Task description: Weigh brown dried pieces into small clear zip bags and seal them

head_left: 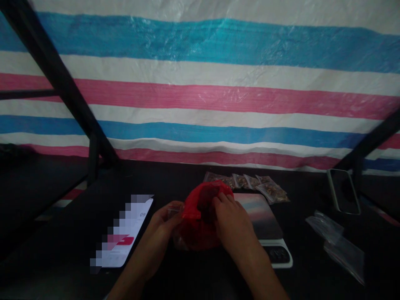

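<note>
A red plastic bag (195, 233) sits in front of me with its mouth open toward me and a dark inside. At its left edge my left hand (164, 223) is closed, pinching a small clear plastic bag (175, 209) close against the red one. My right hand (233, 221) reaches into the red bag's mouth with curled fingers. Its fingertips are hidden inside, so what they hold does not show. Just right of the red bag, partly behind my right hand, lies a digital scale (265, 221) with a metal plate and white body.
Several small filled clear bags (271, 191) lie behind the scale. Flat clear bags (343, 248) rest at the right, near a phone (343, 191). A lit screen (125, 233), partly pixelated, lies at the left on the black table (175, 277). Striped sheeting (218, 100) hangs behind.
</note>
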`<state>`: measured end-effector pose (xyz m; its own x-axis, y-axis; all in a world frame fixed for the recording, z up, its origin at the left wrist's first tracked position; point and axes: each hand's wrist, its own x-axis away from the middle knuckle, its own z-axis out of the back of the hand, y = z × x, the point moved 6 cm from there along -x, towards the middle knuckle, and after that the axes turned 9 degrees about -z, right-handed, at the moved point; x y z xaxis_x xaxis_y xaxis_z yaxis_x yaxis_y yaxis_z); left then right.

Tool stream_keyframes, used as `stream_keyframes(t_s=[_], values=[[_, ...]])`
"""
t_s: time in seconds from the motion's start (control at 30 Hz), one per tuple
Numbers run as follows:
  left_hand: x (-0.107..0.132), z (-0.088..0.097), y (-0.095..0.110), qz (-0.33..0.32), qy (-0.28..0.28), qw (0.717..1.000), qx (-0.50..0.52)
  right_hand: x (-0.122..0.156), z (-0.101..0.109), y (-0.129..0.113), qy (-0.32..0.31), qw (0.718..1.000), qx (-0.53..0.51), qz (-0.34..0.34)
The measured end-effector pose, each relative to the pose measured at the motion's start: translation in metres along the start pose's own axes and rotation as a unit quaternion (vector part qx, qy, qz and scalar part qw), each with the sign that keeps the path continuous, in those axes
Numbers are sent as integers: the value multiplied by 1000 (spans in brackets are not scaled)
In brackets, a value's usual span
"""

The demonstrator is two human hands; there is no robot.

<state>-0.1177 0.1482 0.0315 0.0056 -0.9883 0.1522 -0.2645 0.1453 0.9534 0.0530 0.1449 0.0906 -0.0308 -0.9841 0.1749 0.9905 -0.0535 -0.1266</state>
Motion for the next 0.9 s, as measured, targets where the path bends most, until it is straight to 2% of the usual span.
stream_keyframes(t_s=[0.17, 0.27, 0.37, 0.57, 0.77, 0.9], values=[[-2, 1, 7, -7, 84, 991, 104, -2, -5, -5, -16, 999, -41, 32], [0, -2, 20, -40, 76, 987, 133, -3, -5, 0, -11, 997, -63, 42], [3, -1, 27, -72, 65, 989, 110, -3, -4, 7, 0, 997, -65, 31], [5, -1, 17, -55, 11, 998, -14, 3, 5, 19, 19, 998, -51, 8], [9, -3, 27, -119, 29, 992, 31, 1, 6, 20, 12, 998, -9, -63], [9, -4, 26, -131, 26, 990, 42, -1, -1, 12, 4, 999, -5, -51]])
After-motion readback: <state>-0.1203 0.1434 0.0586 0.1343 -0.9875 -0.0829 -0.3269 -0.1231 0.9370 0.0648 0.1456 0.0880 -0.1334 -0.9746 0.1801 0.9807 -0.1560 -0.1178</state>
